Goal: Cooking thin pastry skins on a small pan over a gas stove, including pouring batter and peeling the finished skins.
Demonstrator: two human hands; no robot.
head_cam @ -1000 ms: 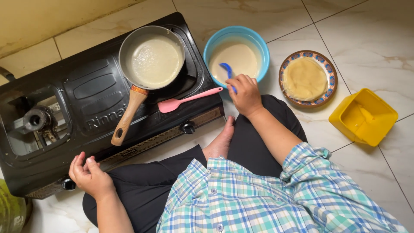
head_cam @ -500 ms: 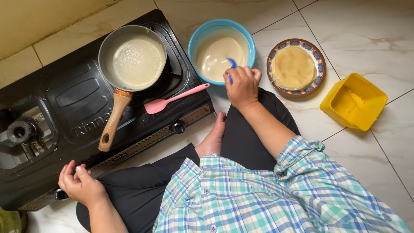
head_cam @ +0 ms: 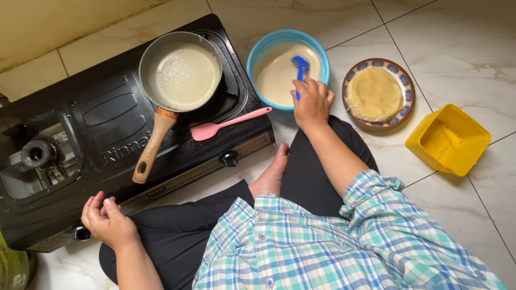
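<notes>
The right hand (head_cam: 312,102) gripped a blue ladle (head_cam: 300,67) dipped in the batter of the blue bowl (head_cam: 258,53); the left hand (head_cam: 107,223), fingers loosely curled and holding nothing, rested by the stove knob (head_cam: 81,232)

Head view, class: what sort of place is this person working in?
Probably a home cooking spot on a tiled floor: a black gas stove carries a frying pan, and a blue bowl of batter sits beside it.

One pan (head_cam: 183,72), one bowl (head_cam: 258,51), one plate (head_cam: 406,88), one yellow tub (head_cam: 473,126) — two utensils: spatula (head_cam: 215,128), ladle (head_cam: 300,67).
</notes>
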